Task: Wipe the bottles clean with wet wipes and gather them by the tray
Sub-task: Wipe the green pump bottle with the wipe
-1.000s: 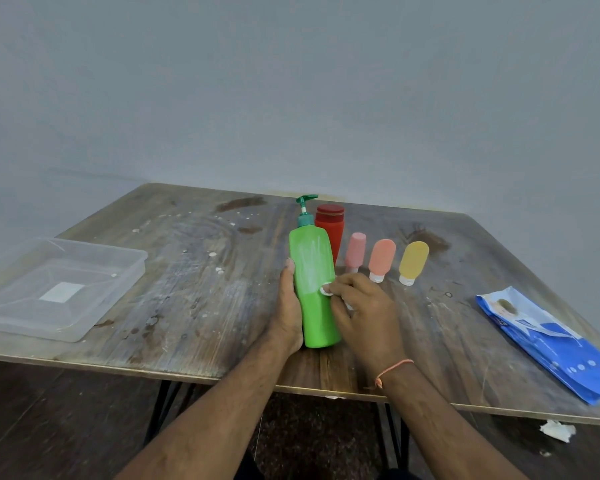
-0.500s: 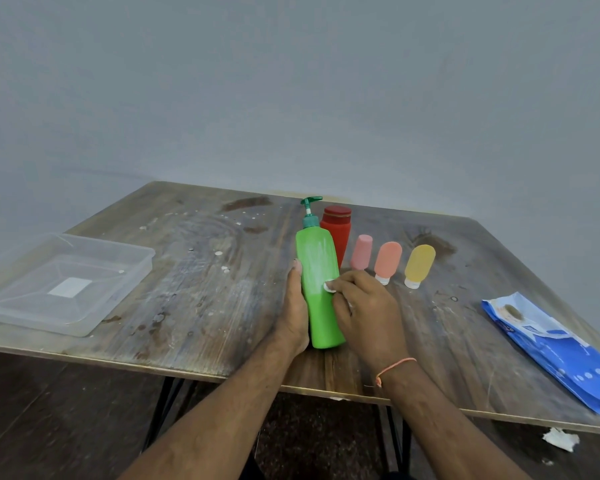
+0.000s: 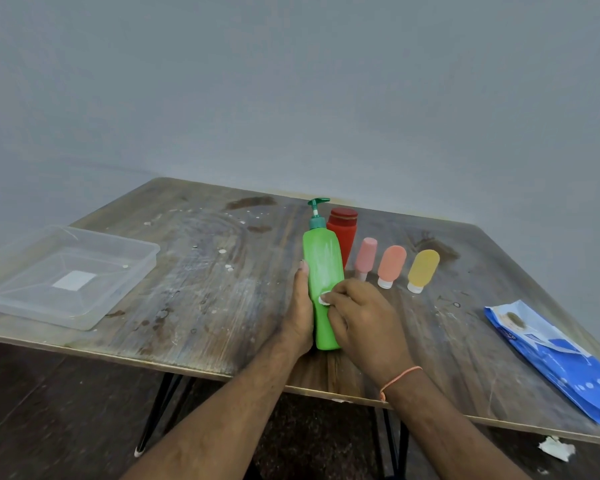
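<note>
Stained table (image 3: 222, 306), white-streaked green bottle (image 3: 321, 268)

Wipe (image 3: 323, 299) mostly hidden in right hand (image 3: 364, 323); pack (image 3: 555, 362) cut off.

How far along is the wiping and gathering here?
Early. Nothing sits by the tray yet. The left hand steadies the green pump bottle while the right hand rubs it with a wipe. The red bottle and three small tubes remain lined up.

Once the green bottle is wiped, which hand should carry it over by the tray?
Left hand: it probably suits best, already gripping the green bottle on the tray's side. The right hand holds the wipe.
</note>
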Demonstrator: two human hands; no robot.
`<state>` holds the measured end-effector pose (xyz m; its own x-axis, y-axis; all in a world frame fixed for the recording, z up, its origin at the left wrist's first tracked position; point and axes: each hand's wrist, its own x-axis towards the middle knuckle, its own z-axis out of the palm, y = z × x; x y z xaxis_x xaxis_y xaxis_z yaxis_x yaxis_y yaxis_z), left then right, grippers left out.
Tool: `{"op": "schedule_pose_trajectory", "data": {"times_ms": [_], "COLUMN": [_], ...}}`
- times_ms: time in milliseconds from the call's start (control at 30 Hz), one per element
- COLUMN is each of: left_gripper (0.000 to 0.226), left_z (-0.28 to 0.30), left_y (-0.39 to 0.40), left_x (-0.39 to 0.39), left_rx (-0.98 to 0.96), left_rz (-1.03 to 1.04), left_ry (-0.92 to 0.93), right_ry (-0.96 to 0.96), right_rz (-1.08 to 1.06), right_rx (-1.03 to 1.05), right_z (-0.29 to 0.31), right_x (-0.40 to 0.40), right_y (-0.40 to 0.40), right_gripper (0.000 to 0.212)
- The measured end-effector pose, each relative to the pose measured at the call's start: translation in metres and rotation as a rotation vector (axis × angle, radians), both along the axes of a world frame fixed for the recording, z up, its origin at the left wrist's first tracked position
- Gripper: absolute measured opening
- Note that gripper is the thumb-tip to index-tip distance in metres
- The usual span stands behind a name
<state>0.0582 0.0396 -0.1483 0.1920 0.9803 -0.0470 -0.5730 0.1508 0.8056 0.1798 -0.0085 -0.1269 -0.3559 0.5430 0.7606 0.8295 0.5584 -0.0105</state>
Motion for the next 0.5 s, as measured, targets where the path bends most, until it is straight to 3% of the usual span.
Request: {"op": "schedule_pose_trajectory", "data": {"times_ms": [133, 333, 500], "left_gripper": [0.069, 0.074, 0.064], "left_z": [0.000, 0.000, -0.002], "left_y": [-0.004, -0.001, -0.004], "left_x": [0.000, 0.000, 0.002], "left_rx": [0.015, 0.018, 0.023], "left_rz": [-0.001, 0.000, -0.004], "left_ry": [0.030, -0.021, 0.009], "right_ry": [-0.056, -0.018, -0.086], "right_rz": [-0.005, -0.008, -0.019], "right_rx": [-0.009, -0.006, -0.016], "right_z": [0.004, 0.007, 0.005], "right_x": [-0.013, -0.004, -0.016], "right_y": [0.005, 0.005, 0.007], "right_gripper": [0.026, 0.021, 0.026]}}
